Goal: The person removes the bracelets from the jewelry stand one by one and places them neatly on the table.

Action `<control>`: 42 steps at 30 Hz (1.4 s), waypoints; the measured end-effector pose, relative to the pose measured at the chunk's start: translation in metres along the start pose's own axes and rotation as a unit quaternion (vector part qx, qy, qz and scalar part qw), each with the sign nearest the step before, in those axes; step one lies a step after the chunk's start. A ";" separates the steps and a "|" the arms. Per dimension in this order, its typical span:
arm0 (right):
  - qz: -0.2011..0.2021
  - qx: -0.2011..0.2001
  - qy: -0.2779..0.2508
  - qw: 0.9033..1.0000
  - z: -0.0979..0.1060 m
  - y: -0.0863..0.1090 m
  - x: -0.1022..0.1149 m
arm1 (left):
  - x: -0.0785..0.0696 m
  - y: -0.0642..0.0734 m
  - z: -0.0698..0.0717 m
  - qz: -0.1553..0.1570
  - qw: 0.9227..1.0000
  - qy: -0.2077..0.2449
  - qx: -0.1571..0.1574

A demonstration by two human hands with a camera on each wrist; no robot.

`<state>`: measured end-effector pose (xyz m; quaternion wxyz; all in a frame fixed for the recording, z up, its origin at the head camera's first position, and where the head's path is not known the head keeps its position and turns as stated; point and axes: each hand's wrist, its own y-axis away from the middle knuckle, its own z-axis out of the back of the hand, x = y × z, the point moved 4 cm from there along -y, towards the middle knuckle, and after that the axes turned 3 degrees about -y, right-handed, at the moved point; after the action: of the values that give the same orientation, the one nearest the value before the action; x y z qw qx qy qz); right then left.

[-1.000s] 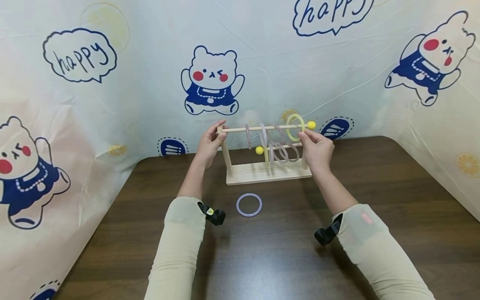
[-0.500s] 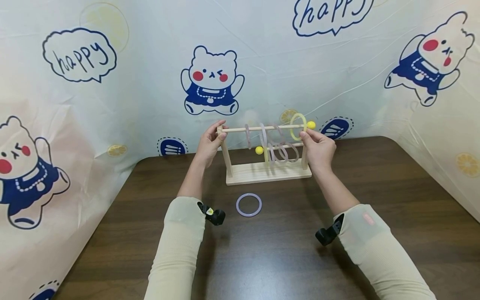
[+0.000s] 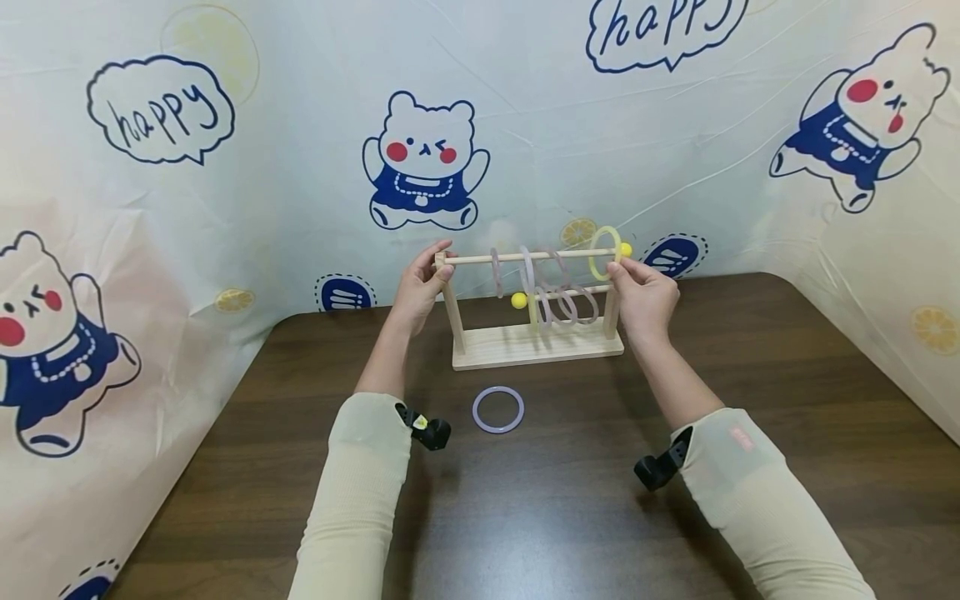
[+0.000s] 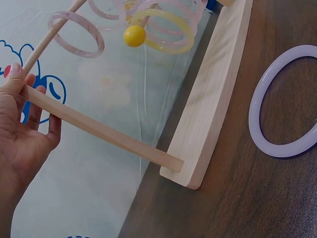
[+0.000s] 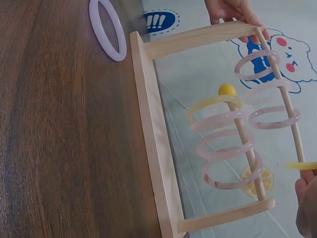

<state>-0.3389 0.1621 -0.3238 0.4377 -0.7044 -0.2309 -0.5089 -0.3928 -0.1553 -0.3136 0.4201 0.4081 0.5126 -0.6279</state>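
Observation:
My left hand (image 3: 423, 287) grips the top left corner of a wooden bracelet rack (image 3: 536, 348), thumb in front, at the upper rod's end. My right hand (image 3: 647, 302) pinches a yellow bangle (image 3: 592, 257) around the upper rod, beside the yellow end ball (image 3: 627, 249). Several pale pink and purplish bangles hang on the two rods; in the right wrist view one pinkish bangle (image 5: 275, 125) is on the upper rod. The lower rod also carries another yellow bangle (image 5: 213, 100) near its own yellow ball (image 5: 227, 89). The right fingertips are partly cut off in that view.
A lavender bangle (image 3: 476, 410) lies flat on the dark wooden table (image 3: 525, 517), in front of the rack. Behind the table hangs a pale cloth (image 3: 300, 167) printed with bears and lemon slices. Each sleeve carries a black wrist camera (image 3: 658, 471).
My right hand has slid the yellow bangle rightward along the upper rod, up to the end ball. The left hand, the rack and the lavender bangle have stayed in place.

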 end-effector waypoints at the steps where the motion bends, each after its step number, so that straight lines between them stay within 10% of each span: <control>1: -0.001 0.000 -0.005 1.000 0.000 0.000 0.000 | 0.000 0.000 0.000 0.001 1.000 0.002 0.000; 15: -0.005 -0.017 -0.019 1.000 0.007 -0.002 -0.002 | -0.023 0.013 -0.005 0.004 1.000 -0.001 0.007; 35: -0.028 -0.026 -0.056 0.998 0.013 -0.002 -0.004 | -0.022 0.013 -0.005 0.011 1.000 0.000 0.003; 42: -0.032 -0.035 -0.072 0.996 0.014 -0.003 -0.007 | -0.001 0.001 -0.001 0.004 1.000 0.000 -0.004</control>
<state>-0.3364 0.1766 -0.3307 0.3787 -0.7461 -0.2666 -0.4785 -0.3915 -0.1547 -0.3131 0.4242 0.4085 0.5137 -0.6239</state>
